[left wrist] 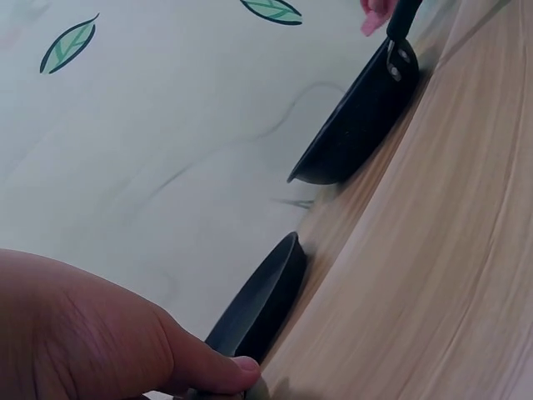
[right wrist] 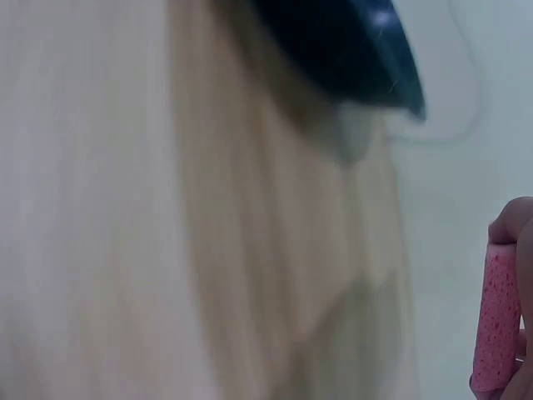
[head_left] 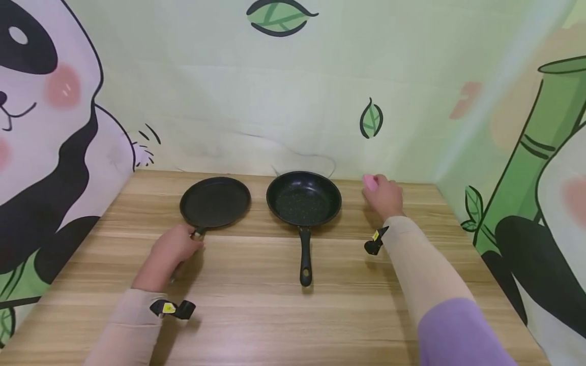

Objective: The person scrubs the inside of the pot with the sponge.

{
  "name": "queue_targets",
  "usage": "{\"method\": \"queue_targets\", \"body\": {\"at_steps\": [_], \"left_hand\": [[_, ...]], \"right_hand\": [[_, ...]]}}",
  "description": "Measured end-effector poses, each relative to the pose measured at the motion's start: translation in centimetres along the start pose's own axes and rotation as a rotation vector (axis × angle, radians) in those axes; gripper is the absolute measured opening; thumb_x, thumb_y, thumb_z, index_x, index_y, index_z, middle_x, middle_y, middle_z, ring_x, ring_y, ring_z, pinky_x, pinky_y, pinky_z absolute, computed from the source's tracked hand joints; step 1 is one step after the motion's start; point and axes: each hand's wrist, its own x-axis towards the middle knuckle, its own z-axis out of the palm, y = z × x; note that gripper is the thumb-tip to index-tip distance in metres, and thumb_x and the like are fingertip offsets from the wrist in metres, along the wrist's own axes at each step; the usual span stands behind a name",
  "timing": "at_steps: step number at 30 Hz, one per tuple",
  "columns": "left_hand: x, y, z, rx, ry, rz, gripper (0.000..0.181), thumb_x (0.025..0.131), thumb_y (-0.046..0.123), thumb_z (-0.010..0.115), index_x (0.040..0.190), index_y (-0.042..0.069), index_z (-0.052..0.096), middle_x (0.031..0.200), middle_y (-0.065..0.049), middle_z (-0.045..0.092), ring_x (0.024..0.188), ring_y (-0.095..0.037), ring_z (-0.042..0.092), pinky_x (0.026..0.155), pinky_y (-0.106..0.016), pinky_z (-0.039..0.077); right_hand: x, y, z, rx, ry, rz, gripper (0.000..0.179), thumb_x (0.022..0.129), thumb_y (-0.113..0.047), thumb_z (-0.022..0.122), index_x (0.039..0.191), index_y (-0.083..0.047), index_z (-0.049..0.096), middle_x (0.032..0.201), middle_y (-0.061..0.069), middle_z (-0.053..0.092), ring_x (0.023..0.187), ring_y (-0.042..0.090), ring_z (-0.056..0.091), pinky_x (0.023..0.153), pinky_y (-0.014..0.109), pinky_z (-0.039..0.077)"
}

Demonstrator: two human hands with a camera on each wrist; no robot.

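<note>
My left hand [head_left: 173, 249] grips the handle of a flat, shallow black pan [head_left: 215, 202] at the left of the table; most of that handle is hidden by the hand. In the left wrist view the thumb [left wrist: 237, 373] presses on the handle close to the pan's rim. At the back right, my right hand [head_left: 386, 197] holds a pink sponge [right wrist: 497, 321] between its fingers. Between the hands sits a deeper black frying pan [head_left: 304, 198], its handle [head_left: 305, 256] pointing toward me, with neither hand on it.
The wooden table [head_left: 256, 315] runs back to a wall [head_left: 206, 112] printed with pandas, leaves and bamboo. A small black camera is strapped to each wrist. The frying pan stands between the flat pan and my right hand.
</note>
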Motion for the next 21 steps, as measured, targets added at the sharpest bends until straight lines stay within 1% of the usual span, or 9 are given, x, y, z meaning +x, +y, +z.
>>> {"method": "queue_targets", "body": {"at_steps": [5,9,11,13,16,18,21], "left_hand": [[-0.1,-0.6,-0.4,0.004,-0.015,-0.021,0.018,0.092,0.023,0.069,0.088,0.007,0.061,0.076,-0.008,0.058,0.068,-0.025,0.055,0.058,-0.036,0.042],[0.0,-1.4,-0.6,0.010,-0.015,-0.016,0.017,0.092,0.023,0.069,0.098,0.008,0.063,0.081,-0.010,0.060,0.069,-0.026,0.055,0.057,-0.037,0.041],[0.0,-1.8,-0.7,0.017,-0.006,-0.004,0.021,0.092,0.024,0.069,0.106,0.008,0.064,0.087,-0.012,0.062,0.071,-0.027,0.055,0.058,-0.037,0.041],[0.0,-2.2,-0.8,0.019,0.004,0.002,0.029,0.092,0.025,0.069,0.116,0.009,0.066,0.093,-0.013,0.064,0.074,-0.027,0.055,0.060,-0.037,0.041],[0.0,-2.8,-0.9,0.009,0.018,0.001,0.040,0.092,0.028,0.069,0.129,0.011,0.065,0.099,-0.015,0.064,0.076,-0.028,0.055,0.062,-0.037,0.040],[0.1,-3.3,-1.1,0.002,0.022,0.000,0.045,0.092,0.029,0.069,0.133,0.012,0.064,0.100,-0.015,0.064,0.076,-0.028,0.055,0.062,-0.037,0.040],[0.1,-4.2,-1.3,-0.014,0.016,0.000,0.042,0.091,0.029,0.069,0.129,0.012,0.065,0.097,-0.015,0.064,0.075,-0.027,0.054,0.062,-0.036,0.040]], "right_hand": [[0.8,-3.7,-0.1,0.012,0.000,-0.029,0.060,0.091,-0.035,0.054,0.142,-0.004,0.050,0.125,0.025,0.058,0.110,0.043,0.051,0.092,0.055,0.042],[1.1,-6.4,0.5,0.027,-0.017,-0.066,0.059,0.092,-0.037,0.053,0.143,-0.007,0.051,0.124,0.023,0.058,0.109,0.041,0.051,0.091,0.054,0.044],[1.0,-7.7,0.9,0.035,-0.027,-0.090,0.058,0.092,-0.037,0.054,0.143,-0.009,0.052,0.124,0.022,0.058,0.109,0.041,0.052,0.091,0.054,0.044],[0.9,-8.9,1.2,0.041,-0.044,-0.114,0.058,0.092,-0.037,0.056,0.143,-0.010,0.053,0.124,0.021,0.059,0.108,0.039,0.052,0.091,0.053,0.045],[0.7,-10.6,1.7,0.049,-0.063,-0.145,0.056,0.092,-0.037,0.059,0.142,-0.012,0.054,0.124,0.018,0.060,0.108,0.037,0.052,0.092,0.050,0.045],[0.6,-11.7,2.2,0.054,-0.073,-0.165,0.055,0.092,-0.037,0.060,0.141,-0.012,0.055,0.124,0.017,0.061,0.108,0.035,0.053,0.091,0.049,0.046],[0.5,-13.2,3.2,0.054,-0.091,-0.197,0.054,0.092,-0.038,0.061,0.140,-0.013,0.056,0.124,0.016,0.061,0.107,0.033,0.053,0.090,0.047,0.046]]}}
